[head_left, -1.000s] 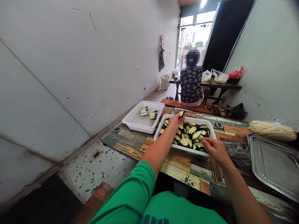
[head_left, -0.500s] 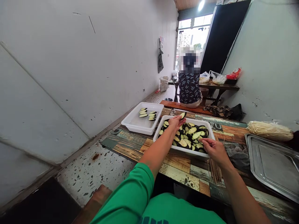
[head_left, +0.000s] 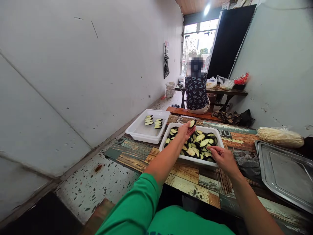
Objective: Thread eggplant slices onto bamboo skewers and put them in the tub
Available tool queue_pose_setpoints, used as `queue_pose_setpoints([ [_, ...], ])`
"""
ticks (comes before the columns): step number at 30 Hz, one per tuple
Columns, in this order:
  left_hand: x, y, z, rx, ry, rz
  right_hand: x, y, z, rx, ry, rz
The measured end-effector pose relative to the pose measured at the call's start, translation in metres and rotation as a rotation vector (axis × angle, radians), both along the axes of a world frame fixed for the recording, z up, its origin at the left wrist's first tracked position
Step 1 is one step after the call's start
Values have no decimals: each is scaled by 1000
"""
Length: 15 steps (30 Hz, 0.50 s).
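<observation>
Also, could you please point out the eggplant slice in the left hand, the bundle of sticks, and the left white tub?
Eggplant slice (head_left: 192, 123): head view, on its pale cut face.
Bundle of sticks (head_left: 225, 181): head view, on its middle.
Left white tub (head_left: 139, 128): head view, on a bare part of its inside.

A dark-edged eggplant slice (head_left: 193, 123) is held near heaped slices (head_left: 203, 143).

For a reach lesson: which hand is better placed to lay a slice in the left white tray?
Likely the left hand: it holds an eggplant slice and is nearer that tray than the right hand.
</observation>
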State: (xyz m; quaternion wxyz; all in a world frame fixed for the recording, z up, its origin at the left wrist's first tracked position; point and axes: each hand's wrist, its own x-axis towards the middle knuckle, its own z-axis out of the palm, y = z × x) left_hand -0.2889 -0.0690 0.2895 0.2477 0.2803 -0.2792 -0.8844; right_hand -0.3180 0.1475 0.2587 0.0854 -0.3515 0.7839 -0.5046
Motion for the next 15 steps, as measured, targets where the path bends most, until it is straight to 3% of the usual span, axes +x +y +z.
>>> queue_pose_setpoints([
  [6, 1, 0, 4, 120, 40, -36, 0, 0, 1, 37, 2, 7],
  [15, 4, -2, 6, 84, 18, -82, 4, 1, 6, 68, -40, -9],
])
